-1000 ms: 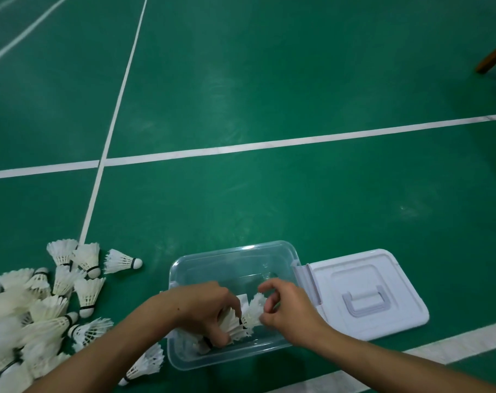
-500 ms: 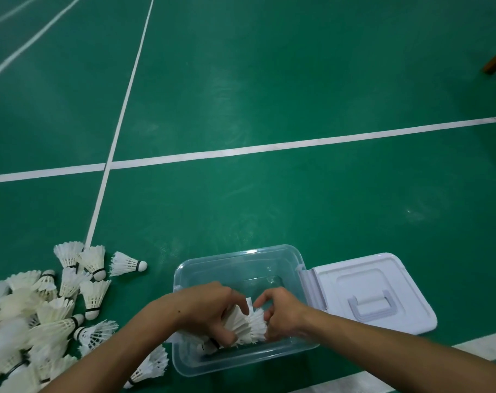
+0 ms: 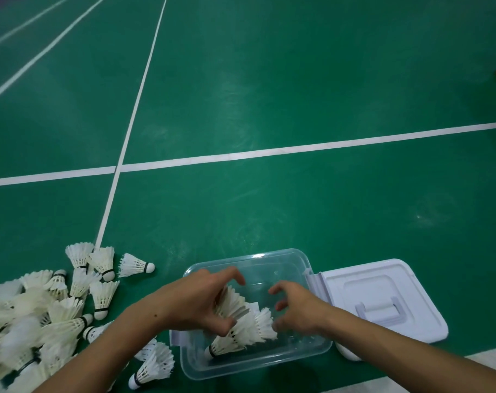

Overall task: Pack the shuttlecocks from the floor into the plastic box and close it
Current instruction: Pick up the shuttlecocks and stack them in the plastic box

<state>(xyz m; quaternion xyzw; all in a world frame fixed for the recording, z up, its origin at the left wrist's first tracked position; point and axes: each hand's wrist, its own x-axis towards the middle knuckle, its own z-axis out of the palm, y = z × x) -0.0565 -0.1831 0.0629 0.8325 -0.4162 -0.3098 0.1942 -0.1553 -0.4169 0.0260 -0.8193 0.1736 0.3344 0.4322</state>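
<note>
1. Surface: green court floor (image 3: pixel 269 80) with white lines.
2. Landmark: clear plastic box (image 3: pixel 303 354), uncovered.
3. White lid (image 3: pixel 383 299) lies touching the box's right side.
4. Loose shuttlecocks (image 3: pixel 57 307) are piled left of the box.
5. Left hand (image 3: pixel 201 300), over the box, grips a shuttlecock bundle (image 3: pixel 241 316) inside.
6. Right hand (image 3: pixel 295 309), over the box, has fingers loosely curled, holding nothing.

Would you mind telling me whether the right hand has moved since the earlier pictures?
Yes. The right hand has opened and drawn back from the shuttlecocks toward the lid side of the box.
</note>
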